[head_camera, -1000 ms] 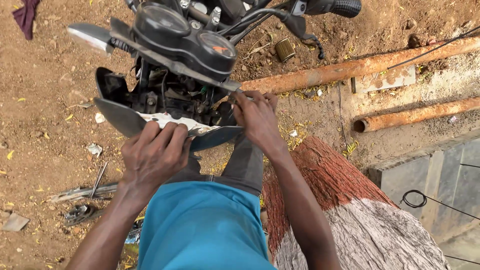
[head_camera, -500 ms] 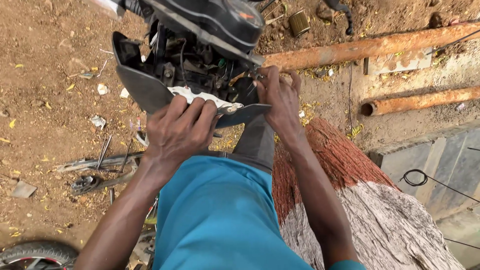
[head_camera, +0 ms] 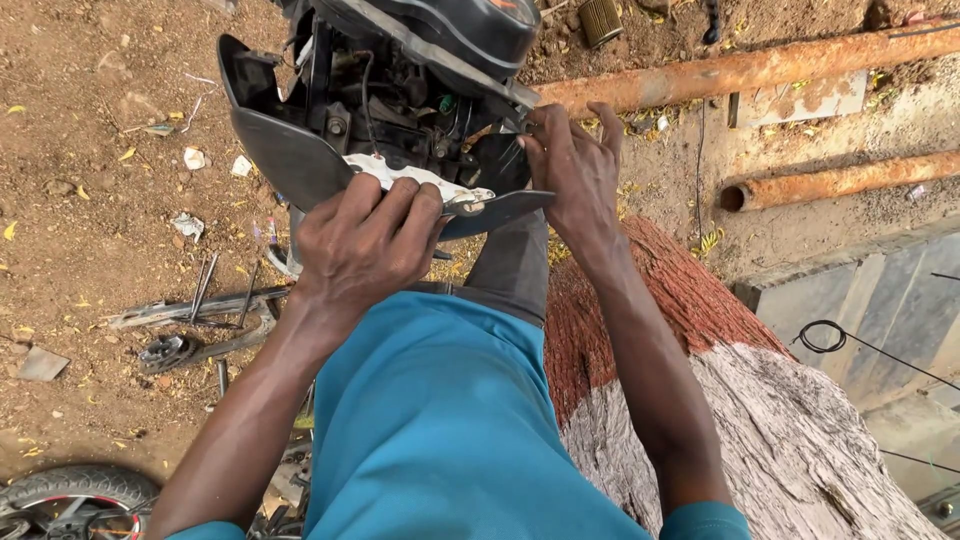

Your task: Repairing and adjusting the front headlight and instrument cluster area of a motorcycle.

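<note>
1. The thing being worked on is a motorcycle headlight cowl (head_camera: 290, 150), a dark plastic shell with the instrument cluster (head_camera: 460, 30) sitting on top. It's held up in front of the body, above the blue-trousered knees (head_camera: 440, 420) and just beside a big log (head_camera: 760, 430), over bare dirt.

2. The left hand (head_camera: 365, 245) is closed over the lower edge of the shell, fingers curled onto a pale, chipped plate (head_camera: 420, 180) along that rim. So that grip is clamped on the cowl, and most of the weight looks carried there.

3. The right hand (head_camera: 575, 165) is pressed against the right side, fingertips tucked in near the wiring and brackets. Whether anything is actually pinched there can't be told; the fingers are partly hidden.

4. Handling-wise: the assembly is probably light-ish but awkward and top-heavy because of the cluster. The plastic is stiff but thin, so it's likely to flex or crack if squeezed at a free edge.

5. Best held by the thick lower rim or the metal bracket inside, not by the loose cables (head_camera: 365, 90), which would probably pull out.

6. Smooth plastic plus dusty hands means it could be slippery.

7. Rusty pipes (head_camera: 800, 60), scattered tools (head_camera: 200, 310) and a tyre (head_camera: 75, 490) lie around on the ground.
</note>
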